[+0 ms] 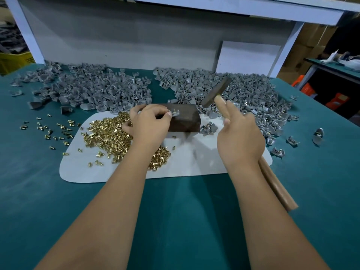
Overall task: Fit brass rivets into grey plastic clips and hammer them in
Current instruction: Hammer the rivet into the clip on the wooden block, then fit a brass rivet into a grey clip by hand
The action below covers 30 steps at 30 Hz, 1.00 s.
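My left hand (149,123) pinches a grey plastic clip (175,113) with a brass rivet in it on top of a dark metal block (185,119). My right hand (240,137) grips the wooden handle of a hammer (216,91). The dark hammer head is raised above and to the right of the block, tilted. The index finger lies along the handle. A heap of loose brass rivets (109,133) lies on the white mat (194,158), partly under my left forearm.
Big piles of grey clips lie at the back left (87,90) and at the back right (243,98) of the green table (175,211). Scattered rivets (52,129) lie left of the mat. A grey back panel (124,39) closes the far edge.
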### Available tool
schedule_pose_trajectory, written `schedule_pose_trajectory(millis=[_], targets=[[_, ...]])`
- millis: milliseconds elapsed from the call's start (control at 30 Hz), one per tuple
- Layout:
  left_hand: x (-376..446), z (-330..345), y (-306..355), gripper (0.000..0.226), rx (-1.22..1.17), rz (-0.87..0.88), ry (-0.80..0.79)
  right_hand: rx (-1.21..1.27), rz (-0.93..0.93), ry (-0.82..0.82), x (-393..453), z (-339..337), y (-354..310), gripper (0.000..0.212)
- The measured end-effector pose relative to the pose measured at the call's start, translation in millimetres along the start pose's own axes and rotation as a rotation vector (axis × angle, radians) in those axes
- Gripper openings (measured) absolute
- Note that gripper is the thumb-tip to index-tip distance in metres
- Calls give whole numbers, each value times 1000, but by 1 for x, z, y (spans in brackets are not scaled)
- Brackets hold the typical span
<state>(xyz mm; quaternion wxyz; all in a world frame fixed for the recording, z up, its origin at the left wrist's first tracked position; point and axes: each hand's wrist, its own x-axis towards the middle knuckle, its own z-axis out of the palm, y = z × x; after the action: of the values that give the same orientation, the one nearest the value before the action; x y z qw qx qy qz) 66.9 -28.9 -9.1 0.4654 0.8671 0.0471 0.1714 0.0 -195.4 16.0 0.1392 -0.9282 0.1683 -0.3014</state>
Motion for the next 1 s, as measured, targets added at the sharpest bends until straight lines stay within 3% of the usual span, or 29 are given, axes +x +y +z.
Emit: schedule_pose_trajectory(millis=[300,833,933,1000], targets=[[-4,-7,3,11,-79,-16,-52,-70,101,-194,6,14,13,22],[-4,-5,1,11,-8,45,-29,-190,-98,-106,0,23,9,24],[-6,-5,1,9,121,144,38,107,-229,16,-4,22,-4,28],[-7,-4,1,9,218,251,89,333,-312,-8,-11,23,-19,33]])
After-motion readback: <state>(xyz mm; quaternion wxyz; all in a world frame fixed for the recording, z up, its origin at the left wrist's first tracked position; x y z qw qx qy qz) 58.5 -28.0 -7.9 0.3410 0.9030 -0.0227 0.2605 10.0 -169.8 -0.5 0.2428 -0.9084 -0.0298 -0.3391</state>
